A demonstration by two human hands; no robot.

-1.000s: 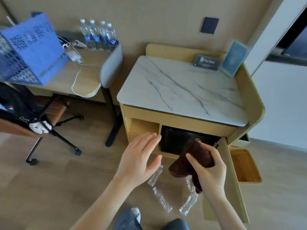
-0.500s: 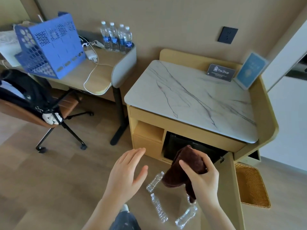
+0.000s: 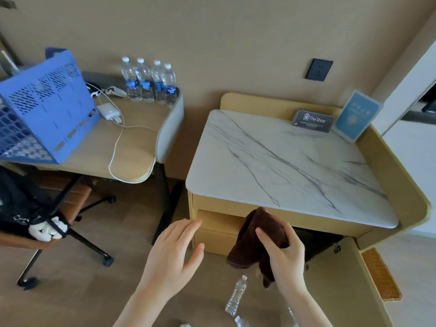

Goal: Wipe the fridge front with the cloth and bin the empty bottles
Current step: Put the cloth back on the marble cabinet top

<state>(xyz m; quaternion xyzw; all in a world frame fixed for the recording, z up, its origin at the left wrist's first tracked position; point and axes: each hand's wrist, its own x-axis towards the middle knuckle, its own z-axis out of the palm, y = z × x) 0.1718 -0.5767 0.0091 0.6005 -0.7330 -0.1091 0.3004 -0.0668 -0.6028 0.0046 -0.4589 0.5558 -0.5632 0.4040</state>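
My right hand (image 3: pixel 284 252) grips a dark brown cloth (image 3: pixel 256 234), bunched and hanging in front of the cabinet's lower opening. The black fridge front (image 3: pixel 316 244) shows as a dark patch under the marble top, mostly hidden by my hand and the cloth. My left hand (image 3: pixel 175 258) hovers open to the left of the cloth, fingers spread, holding nothing. An empty clear bottle (image 3: pixel 236 296) lies on the wooden floor below my hands; another bottle (image 3: pixel 240 322) is cut off by the bottom edge.
The open cabinet door (image 3: pixel 358 284) stands at the right, with a woven basket (image 3: pixel 379 274) beyond it. The marble top (image 3: pixel 283 166) carries two sign cards. A desk (image 3: pixel 118 147) at left holds several full water bottles (image 3: pixel 148 81), a blue crate and a charger. An office chair (image 3: pixel 59 223) stands below.
The view has tilted upward and moved closer, so the floor bottles slid toward the bottom edge. Both hands kept their pose, the right still on the cloth.
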